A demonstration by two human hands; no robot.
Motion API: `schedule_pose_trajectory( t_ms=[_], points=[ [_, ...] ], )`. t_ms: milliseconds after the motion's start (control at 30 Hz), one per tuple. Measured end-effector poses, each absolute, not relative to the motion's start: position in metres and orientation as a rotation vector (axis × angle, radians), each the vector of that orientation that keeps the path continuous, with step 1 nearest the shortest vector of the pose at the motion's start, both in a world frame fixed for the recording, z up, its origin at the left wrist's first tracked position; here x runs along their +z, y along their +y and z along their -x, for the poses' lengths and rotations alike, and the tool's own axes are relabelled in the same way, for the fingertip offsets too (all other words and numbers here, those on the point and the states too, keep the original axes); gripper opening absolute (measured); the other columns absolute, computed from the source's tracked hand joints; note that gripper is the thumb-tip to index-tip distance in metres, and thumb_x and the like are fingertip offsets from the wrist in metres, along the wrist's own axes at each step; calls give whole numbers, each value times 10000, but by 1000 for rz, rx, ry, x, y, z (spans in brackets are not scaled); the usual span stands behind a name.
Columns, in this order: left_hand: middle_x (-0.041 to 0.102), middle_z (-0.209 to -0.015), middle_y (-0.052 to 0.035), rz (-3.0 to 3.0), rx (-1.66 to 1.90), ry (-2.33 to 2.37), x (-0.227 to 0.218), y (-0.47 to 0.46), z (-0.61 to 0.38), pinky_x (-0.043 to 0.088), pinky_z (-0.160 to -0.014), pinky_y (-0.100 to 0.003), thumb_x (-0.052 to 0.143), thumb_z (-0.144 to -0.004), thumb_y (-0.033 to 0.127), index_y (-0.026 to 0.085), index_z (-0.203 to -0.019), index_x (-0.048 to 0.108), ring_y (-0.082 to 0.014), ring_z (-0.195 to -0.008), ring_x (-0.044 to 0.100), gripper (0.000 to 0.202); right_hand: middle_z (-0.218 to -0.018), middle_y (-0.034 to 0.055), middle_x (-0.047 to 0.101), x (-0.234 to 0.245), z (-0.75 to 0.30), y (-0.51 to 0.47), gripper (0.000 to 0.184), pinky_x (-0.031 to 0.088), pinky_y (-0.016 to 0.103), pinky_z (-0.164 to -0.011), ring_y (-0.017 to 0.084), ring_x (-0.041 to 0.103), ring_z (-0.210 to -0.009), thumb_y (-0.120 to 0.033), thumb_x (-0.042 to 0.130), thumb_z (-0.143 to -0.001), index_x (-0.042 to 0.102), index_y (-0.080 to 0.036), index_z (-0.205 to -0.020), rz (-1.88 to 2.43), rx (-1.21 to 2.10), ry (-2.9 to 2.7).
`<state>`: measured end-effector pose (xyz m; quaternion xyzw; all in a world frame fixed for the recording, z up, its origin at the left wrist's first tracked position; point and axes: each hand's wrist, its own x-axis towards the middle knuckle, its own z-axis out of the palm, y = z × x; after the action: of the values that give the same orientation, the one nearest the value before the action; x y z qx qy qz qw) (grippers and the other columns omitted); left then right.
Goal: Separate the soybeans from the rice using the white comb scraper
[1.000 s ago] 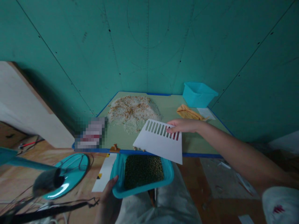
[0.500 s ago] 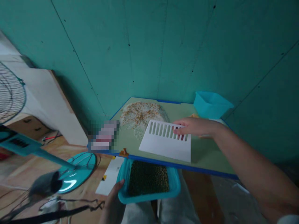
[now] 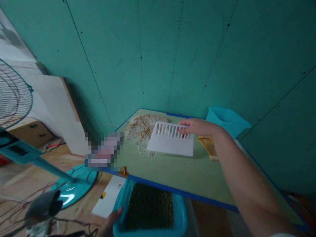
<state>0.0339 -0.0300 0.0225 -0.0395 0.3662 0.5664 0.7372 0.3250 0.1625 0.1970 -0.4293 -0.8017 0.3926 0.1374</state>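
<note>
My right hand (image 3: 197,127) grips the slotted top edge of a white plastic scraper (image 3: 171,143), which stands on the green table (image 3: 187,174) right beside a pile of mixed white and tan grains (image 3: 142,129). Low in the view, my left hand (image 3: 110,222) holds the left rim of a teal tray (image 3: 179,217) filled with dark green beans (image 3: 149,210), just under the table's blue front edge.
A teal tub (image 3: 225,120) sits at the table's back right against the teal wall, with a yellow cloth (image 3: 209,147) beside it. A blurred packet (image 3: 103,149) lies at the table's left corner. A standing fan (image 3: 14,98) and its round base (image 3: 74,187) are on the left.
My right hand has carried the scraper from above the bean tray back over the table to the edge of the grain pile. The view has tilted up and left.
</note>
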Motion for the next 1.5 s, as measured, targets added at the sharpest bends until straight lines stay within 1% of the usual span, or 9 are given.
schedule_pose_trajectory(
  t_ms=[100, 267, 567, 767, 867, 1067, 1167, 1333, 1500],
  points=[
    [697, -1018, 29, 37, 1308, 862, 21, -26, -39, 451, -865, -378, 575, -693, 100, 296, -1297, 350, -278, -1062, 523, 674, -754, 18, 577, 191, -328, 166, 238, 413, 237, -619, 119, 537, -676, -382, 536, -760, 547, -158, -841, 1264, 1201, -2267],
    [726, -925, 23, 95, 1290, 920, 19, -23, -44, 469, -832, -359, 610, -670, 92, 270, -1335, 267, -277, -971, 586, 769, -714, -3, 548, 186, -326, 171, 220, 408, 237, -600, 101, 514, -624, -368, 550, -747, 532, -160, -816, 1258, 1282, -2212],
    [655, -1109, -3, 117, 1241, 867, 14, -29, -39, 481, -807, -412, 623, -639, 91, 323, -1318, 294, -323, -967, 579, 790, -728, -4, 559, 171, -331, 181, 210, 407, 250, -613, 106, 519, -631, -364, 569, -738, 529, -175, -821, 1227, 1408, -2157],
    [679, -1058, -15, 152, 1241, 849, 16, -32, -39, 472, -815, -438, 607, -606, 44, 310, -1329, 270, -328, -941, 592, 841, -705, -7, 551, 167, -328, 182, 171, 404, 252, -613, 105, 511, -624, -329, 573, -739, 526, -174, -796, 1237, 1425, -2145],
    [703, -995, -39, 149, 1228, 891, 8, -29, -36, 460, -836, -448, 620, -599, 67, 254, -1339, 262, -335, -942, 588, 843, -716, -5, 555, 167, -327, 181, 170, 404, 252, -618, 106, 513, -628, -331, 573, -740, 530, -178, -801, 1233, 1429, -2130],
    [717, -948, -54, 71, 1272, 1139, -8, -20, -33, 441, -863, -489, 650, -565, 166, 172, -1172, 534, -372, -1021, 531, 618, -728, -3, 565, 163, -331, 183, 175, 399, 251, -612, 108, 517, -624, -333, 568, -744, 526, -185, -828, 1255, 1459, -2082],
    [716, -952, -42, -3, 1259, 1110, -9, -22, -32, 437, -865, -497, 656, -585, 211, 205, -1101, 594, -368, -1055, 506, 519, -725, -6, 561, 162, -332, 183, 162, 397, 245, -607, 105, 518, -623, -312, 576, -740, 526, -181, -820, 1247, 1495, -2058],
    [712, -962, 19, -101, 1397, 1092, -8, -26, -30, 400, -920, -449, 672, -580, 146, 261, -1143, 558, -332, -1111, 454, 585, -710, -10, 556, 160, -329, 182, 171, 392, 236, -590, 95, 510, -605, -316, 580, -739, 528, -172, -815, 1241, 1508, -2054],
    [687, -1025, -3, 71, 1302, 961, 4, -27, -36, 389, -930, -434, 642, -646, 164, 259, -1291, 372, -318, -1071, 492, 706, -715, -11, 562, 158, -328, 183, 198, 400, 238, -602, 97, 516, -619, -336, 595, -726, 528, -172, -815, 1199, 1523, -2071]
  ],
)
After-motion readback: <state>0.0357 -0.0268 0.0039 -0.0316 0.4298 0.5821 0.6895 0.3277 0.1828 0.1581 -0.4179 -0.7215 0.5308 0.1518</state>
